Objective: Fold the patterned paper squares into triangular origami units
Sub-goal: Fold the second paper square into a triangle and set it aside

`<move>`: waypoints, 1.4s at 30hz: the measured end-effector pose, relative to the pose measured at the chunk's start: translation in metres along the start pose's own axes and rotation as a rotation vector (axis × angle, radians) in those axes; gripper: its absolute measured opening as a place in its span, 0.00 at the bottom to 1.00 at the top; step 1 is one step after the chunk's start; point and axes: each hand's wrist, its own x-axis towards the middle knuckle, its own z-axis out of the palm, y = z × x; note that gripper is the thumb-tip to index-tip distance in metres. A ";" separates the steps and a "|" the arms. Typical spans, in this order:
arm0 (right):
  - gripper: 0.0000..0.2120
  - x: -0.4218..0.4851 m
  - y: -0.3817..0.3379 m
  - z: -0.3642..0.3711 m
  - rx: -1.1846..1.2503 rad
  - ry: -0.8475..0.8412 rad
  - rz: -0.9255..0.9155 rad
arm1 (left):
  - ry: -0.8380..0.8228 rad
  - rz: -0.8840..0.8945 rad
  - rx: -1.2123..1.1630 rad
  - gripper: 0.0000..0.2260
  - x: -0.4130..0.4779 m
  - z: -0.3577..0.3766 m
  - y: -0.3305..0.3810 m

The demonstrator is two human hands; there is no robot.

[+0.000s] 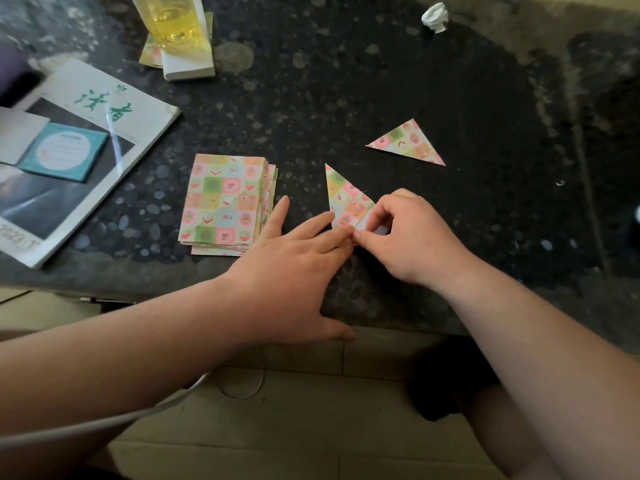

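A dark speckled stone desk [346, 81] fills the view, its near edge running above a pale tiled floor [294, 410]. At the left edge lies one magazine [104, 109] with one teal notepad [64, 152] on it. Toward the far left corner one glass of yellow liquid [173, 22] stands on a white block [188, 64]. Near the desk's middle sits one stack of patterned paper squares [223, 202]. Right of it lies one half-folded sheet [346, 195] showing a triangular patterned flap. The left hand [291, 265] lies flat and open, fingertips pressing the sheet's near corner. The right hand [412, 233] pinches the sheet's lower edge between thumb and forefinger. One finished triangular unit [408, 142] rests farther right, apart. One crumpled white paper ball [435, 17] sits by the far edge.
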 end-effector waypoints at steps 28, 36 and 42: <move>0.14 0.004 0.000 -0.024 0.167 -0.318 0.375 | -0.086 0.024 0.066 0.56 0.002 -0.006 0.008; 0.13 0.005 0.023 -0.045 0.346 -0.380 0.485 | -0.067 0.023 0.036 0.55 -0.001 -0.004 0.007; 0.14 0.013 0.010 -0.032 0.446 0.063 0.283 | 0.011 0.025 -0.054 0.48 -0.001 0.004 0.001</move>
